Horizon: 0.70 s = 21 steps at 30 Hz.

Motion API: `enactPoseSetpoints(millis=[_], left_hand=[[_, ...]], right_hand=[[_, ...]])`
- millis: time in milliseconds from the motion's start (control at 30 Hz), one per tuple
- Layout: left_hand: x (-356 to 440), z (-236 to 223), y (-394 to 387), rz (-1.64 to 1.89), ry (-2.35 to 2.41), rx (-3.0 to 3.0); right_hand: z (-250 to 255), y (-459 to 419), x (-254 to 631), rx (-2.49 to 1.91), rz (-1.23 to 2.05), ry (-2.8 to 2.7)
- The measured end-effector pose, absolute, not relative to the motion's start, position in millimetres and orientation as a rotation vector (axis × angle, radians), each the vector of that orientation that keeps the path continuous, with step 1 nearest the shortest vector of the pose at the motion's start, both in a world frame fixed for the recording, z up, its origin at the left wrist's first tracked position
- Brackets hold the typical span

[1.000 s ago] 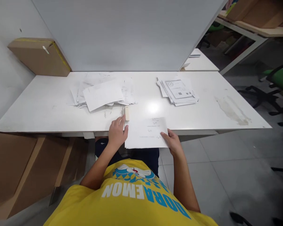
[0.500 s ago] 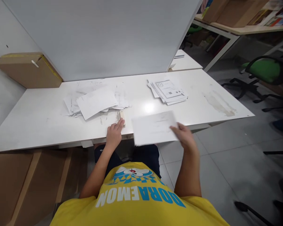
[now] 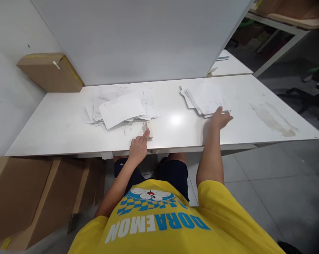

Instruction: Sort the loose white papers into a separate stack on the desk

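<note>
My left hand [image 3: 138, 148] is at the table's front edge, its fingers closed over a small cream block that looks like a stapler [image 3: 149, 129]. Just beyond it lies a loose pile of white paper sheets [image 3: 120, 110], the top one blank and askew. On the right, my right hand [image 3: 220, 118] rests at the near corner of a paper stack [image 3: 205, 97], thumb and fingers apart. A mostly white sheet tops this stack, with the edges of others sticking out on its left side.
The white table [image 3: 77, 137] has a dried stain at its right end. A cardboard box [image 3: 50, 74] stands in the back left corner by a tall white panel [image 3: 143, 38]. More cardboard [image 3: 21, 190] is below left. An office chair [image 3: 305, 97] stands at right.
My right hand has carried a sheet from near the table's front edge to the right stack and let go, covering the printed top sheet. My left hand stays at the stapler. The view has shifted.
</note>
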<state>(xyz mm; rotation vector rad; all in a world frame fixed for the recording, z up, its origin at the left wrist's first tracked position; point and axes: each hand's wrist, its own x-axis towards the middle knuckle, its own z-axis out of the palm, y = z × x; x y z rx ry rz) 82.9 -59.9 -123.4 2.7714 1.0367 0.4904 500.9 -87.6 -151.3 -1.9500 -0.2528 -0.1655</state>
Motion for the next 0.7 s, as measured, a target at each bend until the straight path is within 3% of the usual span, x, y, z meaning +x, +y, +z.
enactPoseSetpoints(millis=[100, 267, 467, 700], left_hand=[[70.9, -111.3, -38.3, 0.584, 1.104, 2.658], [38.8, -88.5, 29.3, 0.655, 1.389, 2.735], [5.9, -87.1, 65.4, 0.629, 1.343, 2.765], [3.7, -64.8, 20.6, 1.216, 1.539, 2.402]], right_hand=[[-154.2, -91.7, 491.0, -1.951, -0.193, 0.041], [-154.3, -98.1, 484.9, -1.883, -0.192, 0.013], [-148.3, -98.1, 474.1, -1.799, -0.256, -0.047], [-129.4, -101.5, 438.2, -1.728, -0.291, -0.173]])
